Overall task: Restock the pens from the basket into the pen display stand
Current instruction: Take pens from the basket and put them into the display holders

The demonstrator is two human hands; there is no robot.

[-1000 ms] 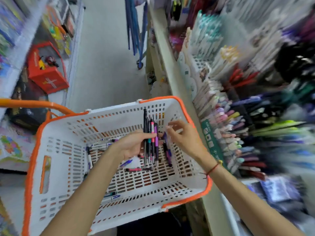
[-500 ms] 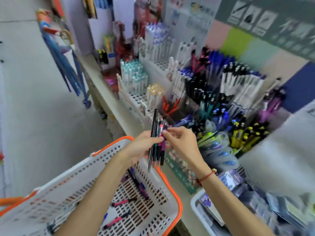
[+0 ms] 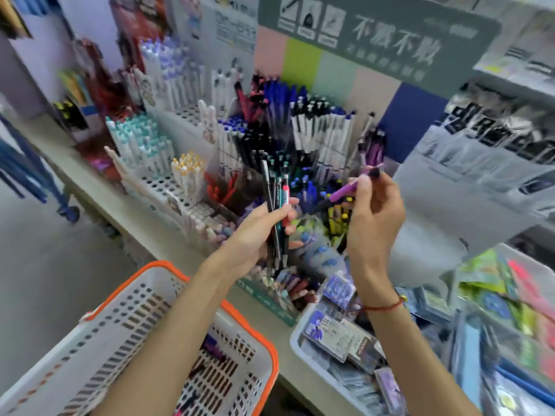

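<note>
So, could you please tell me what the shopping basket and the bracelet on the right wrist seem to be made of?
The basket looks like moulded white plastic, matte, judging by its regular slotted walls and orange rim. The bracelet on the right wrist looks like thin red cord or thread, since it is narrow and dull; blur leaves the exact fibre open.

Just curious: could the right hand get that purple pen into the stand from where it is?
Probably yes. The right hand pinches the purple pen just in front of the stand, with nothing between them. The left hand, gripping the other pens, sits off to the side.
</note>
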